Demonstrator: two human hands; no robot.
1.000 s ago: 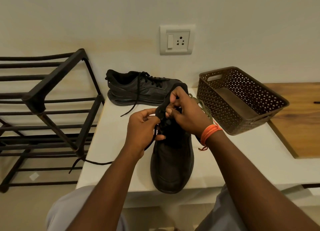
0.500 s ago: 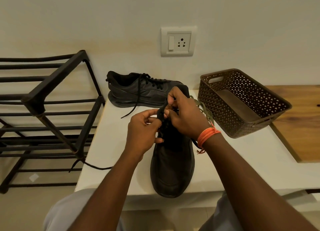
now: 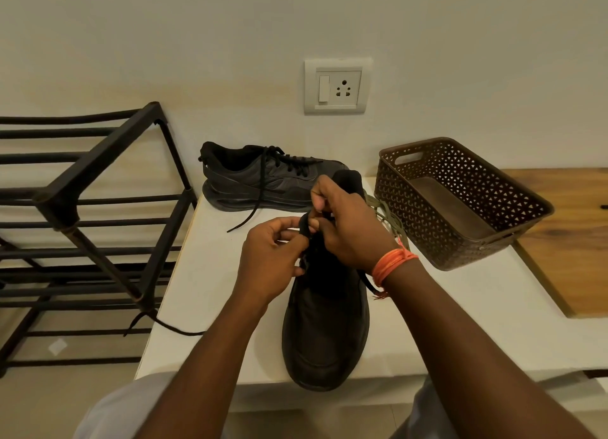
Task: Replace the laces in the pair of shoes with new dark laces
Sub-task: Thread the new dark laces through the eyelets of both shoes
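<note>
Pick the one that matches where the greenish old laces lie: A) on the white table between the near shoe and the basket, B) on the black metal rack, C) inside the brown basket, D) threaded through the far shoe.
A: the greenish old laces lie on the white table, between the near shoe and the brown basket.

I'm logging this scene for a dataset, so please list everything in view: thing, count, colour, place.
near shoe: 1, black, white table front, toe toward the person
far shoe: 1, black, laced, on its side by the wall
dark lace: 1, trailing off the table's left edge
old laces: olive, beside the basket
basket: 1, brown, right of shoes
table: 1, white
rack: 1, black, left
wall socket: 1, white
wooden board: 1, far right
left hand, right hand: pinching at the near shoe's lacing
</note>
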